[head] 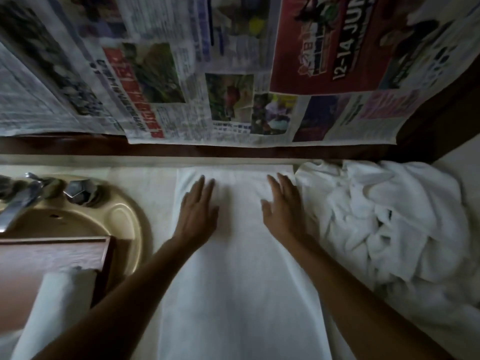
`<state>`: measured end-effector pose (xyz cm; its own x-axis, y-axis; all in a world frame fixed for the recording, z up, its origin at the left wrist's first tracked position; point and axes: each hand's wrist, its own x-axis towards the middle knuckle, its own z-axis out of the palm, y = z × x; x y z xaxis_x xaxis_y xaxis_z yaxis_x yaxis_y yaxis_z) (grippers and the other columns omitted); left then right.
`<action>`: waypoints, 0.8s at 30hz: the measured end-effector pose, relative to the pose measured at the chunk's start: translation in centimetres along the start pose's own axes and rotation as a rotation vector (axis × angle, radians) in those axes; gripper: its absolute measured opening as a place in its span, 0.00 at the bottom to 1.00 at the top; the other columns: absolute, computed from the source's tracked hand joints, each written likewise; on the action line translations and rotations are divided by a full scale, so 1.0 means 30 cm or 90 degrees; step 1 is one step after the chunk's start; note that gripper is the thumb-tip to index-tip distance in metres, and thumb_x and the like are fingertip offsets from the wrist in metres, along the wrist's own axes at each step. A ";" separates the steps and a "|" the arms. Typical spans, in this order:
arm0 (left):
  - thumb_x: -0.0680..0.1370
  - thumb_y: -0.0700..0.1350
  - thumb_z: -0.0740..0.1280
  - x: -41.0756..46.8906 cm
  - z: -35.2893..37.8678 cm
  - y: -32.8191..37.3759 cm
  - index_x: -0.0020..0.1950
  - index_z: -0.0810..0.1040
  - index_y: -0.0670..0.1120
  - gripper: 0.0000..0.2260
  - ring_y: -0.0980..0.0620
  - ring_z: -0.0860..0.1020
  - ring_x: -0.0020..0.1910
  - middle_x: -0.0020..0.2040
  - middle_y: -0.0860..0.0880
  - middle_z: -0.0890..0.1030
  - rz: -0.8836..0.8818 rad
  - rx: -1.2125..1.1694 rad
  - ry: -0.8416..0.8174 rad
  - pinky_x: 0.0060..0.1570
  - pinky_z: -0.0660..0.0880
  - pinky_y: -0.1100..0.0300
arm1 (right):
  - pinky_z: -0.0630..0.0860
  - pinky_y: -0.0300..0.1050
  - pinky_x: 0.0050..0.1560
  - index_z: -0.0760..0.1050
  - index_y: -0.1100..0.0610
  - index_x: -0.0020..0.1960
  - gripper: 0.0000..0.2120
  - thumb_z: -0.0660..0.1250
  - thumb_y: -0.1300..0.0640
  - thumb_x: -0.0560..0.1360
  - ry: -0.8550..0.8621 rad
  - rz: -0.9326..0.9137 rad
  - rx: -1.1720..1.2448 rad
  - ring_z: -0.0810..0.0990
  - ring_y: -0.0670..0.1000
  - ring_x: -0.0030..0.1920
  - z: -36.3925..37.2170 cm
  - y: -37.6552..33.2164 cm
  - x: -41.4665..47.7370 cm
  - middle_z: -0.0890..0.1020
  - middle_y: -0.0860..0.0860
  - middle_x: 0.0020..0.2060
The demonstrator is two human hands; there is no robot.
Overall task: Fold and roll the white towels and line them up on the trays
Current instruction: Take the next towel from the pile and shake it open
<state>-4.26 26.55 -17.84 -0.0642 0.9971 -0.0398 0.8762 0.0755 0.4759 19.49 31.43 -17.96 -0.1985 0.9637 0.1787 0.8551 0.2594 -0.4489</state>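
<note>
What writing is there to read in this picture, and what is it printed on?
"12-14 JUN": white letters running sideways on the red advert on the wall, cut off by the picture's top edge.
Smaller print on that advert: too blurred to read.
Newspapers on the wall: headlines and columns too blurred to read.
Towels, tray, sink: no writing seen.

Flat towel (241, 281): white, spread lengthwise as a long strip on the pale counter (145, 175), far end square against the back ledge, surface mostly smooth, faint creases.
Towel heap (389, 216): white, crumpled, unfolded, just right of the strip and touching its far right edge.
Rolled towel (52, 307): white, tight cylinder, lying on the brown wooden tray (52, 253) at left, far end near the tray's rim.
</note>
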 end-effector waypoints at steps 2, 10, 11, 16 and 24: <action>0.86 0.56 0.53 0.038 0.065 0.018 0.85 0.52 0.49 0.28 0.45 0.48 0.83 0.84 0.46 0.49 0.023 0.027 -0.050 0.81 0.45 0.45 | 0.55 0.63 0.79 0.65 0.55 0.79 0.28 0.63 0.46 0.81 -0.080 -0.043 -0.065 0.59 0.59 0.80 0.062 -0.022 0.013 0.63 0.57 0.80; 0.85 0.61 0.44 0.113 -0.004 -0.214 0.84 0.55 0.48 0.30 0.50 0.48 0.83 0.84 0.50 0.52 -0.015 0.152 0.025 0.80 0.44 0.45 | 0.55 0.68 0.77 0.63 0.57 0.79 0.31 0.49 0.42 0.82 -0.069 0.042 -0.216 0.60 0.60 0.80 0.031 0.151 0.095 0.62 0.58 0.80; 0.85 0.61 0.44 0.102 -0.022 -0.217 0.84 0.55 0.47 0.31 0.50 0.48 0.83 0.84 0.49 0.52 -0.035 0.155 0.032 0.80 0.42 0.45 | 0.56 0.67 0.77 0.62 0.57 0.80 0.31 0.48 0.41 0.82 -0.056 0.048 -0.195 0.60 0.60 0.80 0.017 0.142 0.087 0.62 0.58 0.80; 0.84 0.55 0.52 -0.107 0.024 -0.067 0.83 0.59 0.45 0.29 0.44 0.53 0.83 0.83 0.43 0.55 0.055 0.102 0.074 0.80 0.46 0.41 | 0.58 0.68 0.76 0.64 0.56 0.80 0.29 0.54 0.44 0.83 0.002 0.015 -0.116 0.58 0.60 0.81 0.012 -0.026 -0.138 0.62 0.59 0.80; 0.85 0.59 0.47 -0.256 0.030 -0.167 0.82 0.60 0.46 0.29 0.45 0.55 0.82 0.83 0.44 0.57 0.055 0.115 0.030 0.78 0.56 0.39 | 0.54 0.68 0.76 0.66 0.55 0.79 0.28 0.54 0.44 0.84 -0.077 -0.060 -0.284 0.59 0.57 0.80 -0.009 0.070 -0.288 0.63 0.55 0.80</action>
<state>-7.73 18.51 -20.71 -0.0036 0.9993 0.0371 0.9507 -0.0081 0.3100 23.12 23.64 -20.21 -0.3171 0.9445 0.0856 0.9476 0.3191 -0.0110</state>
